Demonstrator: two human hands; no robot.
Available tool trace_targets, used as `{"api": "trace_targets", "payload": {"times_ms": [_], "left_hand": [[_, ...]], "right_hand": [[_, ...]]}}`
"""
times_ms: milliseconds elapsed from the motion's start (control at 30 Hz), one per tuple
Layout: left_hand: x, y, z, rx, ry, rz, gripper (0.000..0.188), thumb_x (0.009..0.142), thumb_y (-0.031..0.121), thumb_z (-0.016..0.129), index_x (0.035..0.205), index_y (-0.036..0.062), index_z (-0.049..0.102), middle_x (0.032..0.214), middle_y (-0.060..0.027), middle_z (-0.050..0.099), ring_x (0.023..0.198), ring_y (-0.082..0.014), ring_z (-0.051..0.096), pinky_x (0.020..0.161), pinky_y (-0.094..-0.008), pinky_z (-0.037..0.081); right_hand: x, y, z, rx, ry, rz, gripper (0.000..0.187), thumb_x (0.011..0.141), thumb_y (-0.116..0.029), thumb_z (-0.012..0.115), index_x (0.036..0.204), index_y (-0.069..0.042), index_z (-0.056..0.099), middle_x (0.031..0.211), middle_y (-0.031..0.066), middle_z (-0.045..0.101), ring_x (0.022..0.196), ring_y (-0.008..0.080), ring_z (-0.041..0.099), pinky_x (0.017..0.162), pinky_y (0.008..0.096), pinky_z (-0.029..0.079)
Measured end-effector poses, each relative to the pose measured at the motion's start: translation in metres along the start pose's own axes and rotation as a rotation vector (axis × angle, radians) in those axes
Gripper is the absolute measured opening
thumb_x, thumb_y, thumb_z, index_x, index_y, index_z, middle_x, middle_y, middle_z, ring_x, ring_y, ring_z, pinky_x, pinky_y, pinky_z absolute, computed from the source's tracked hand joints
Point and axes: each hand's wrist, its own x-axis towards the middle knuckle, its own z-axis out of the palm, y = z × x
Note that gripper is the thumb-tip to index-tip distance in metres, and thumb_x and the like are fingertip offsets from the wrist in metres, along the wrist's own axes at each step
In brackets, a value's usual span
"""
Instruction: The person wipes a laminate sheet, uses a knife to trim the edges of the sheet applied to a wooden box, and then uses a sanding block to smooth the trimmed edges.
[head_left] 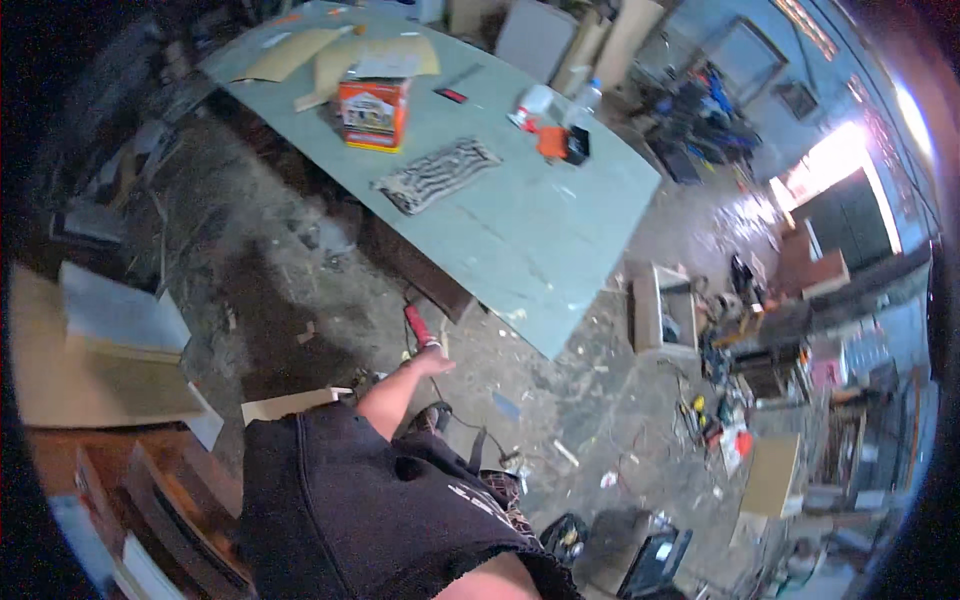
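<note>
My left hand (431, 360) reaches out low over the floor, beside the near side of the big table. It is closed round a slim red hand tool (416, 322), which points away from me; blur hides its exact kind. A dark cord (468, 424) runs over the floor close by, and I cannot tell whether it joins the tool. On my right side only the upper arm (490, 580) shows, below a frayed black sleeve; the right hand is out of view.
The pale green table (520, 250) bears an orange-and-white box (374, 112), a patterned cloth (437, 175), an orange-and-black item (563, 144) and a clear bottle (590, 94). Wooden boards (100, 380) stand at left. An open wooden box (664, 312) and scattered scraps lie on the floor.
</note>
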Motion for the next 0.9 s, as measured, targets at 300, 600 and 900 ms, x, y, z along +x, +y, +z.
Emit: {"api": "trace_targets", "payload": {"times_ms": [300,600,900], "left_hand": [[-0.054,-0.002,-0.03,-0.427,0.004,-0.588,0.032,0.085,0.039,0.058,0.082,0.0109,0.072,0.083,-0.0151,0.071,0.08,-0.0312,0.07,0.079,-0.0436,0.052],[-0.267,0.004,0.061,-0.027,0.263,-0.97,0.02,0.088,0.028,0.056,0.075,0.0132,0.061,0.07,-0.0073,0.063,0.066,-0.0243,0.063,0.063,-0.0417,0.052],[-0.231,0.136,0.147,-0.843,0.672,-1.334,0.019,0.088,0.023,0.057,0.089,0.0072,0.068,0.081,-0.0131,0.069,0.075,-0.0309,0.067,0.064,-0.0429,0.053]], "right_hand": [[0.057,-0.376,0.159,-0.291,-0.225,-0.852,0.023,0.096,-0.021,0.061,0.086,-0.001,0.06,0.066,-0.005,0.044,0.057,0.007,0.042,0.048,0.0261,0.031],[0.065,-0.44,0.463,-0.501,-0.605,-1.242,0.041,0.093,-0.013,0.063,0.129,0.005,0.058,0.115,0.0181,0.067,0.102,0.0226,0.062,0.092,0.035,0.047],[-0.014,-0.428,0.576,-0.586,-1.104,-1.853,0.026,0.092,-0.012,0.061,0.116,-0.001,0.063,0.108,0.0185,0.063,0.102,0.0336,0.06,0.091,0.0424,0.046]]}}
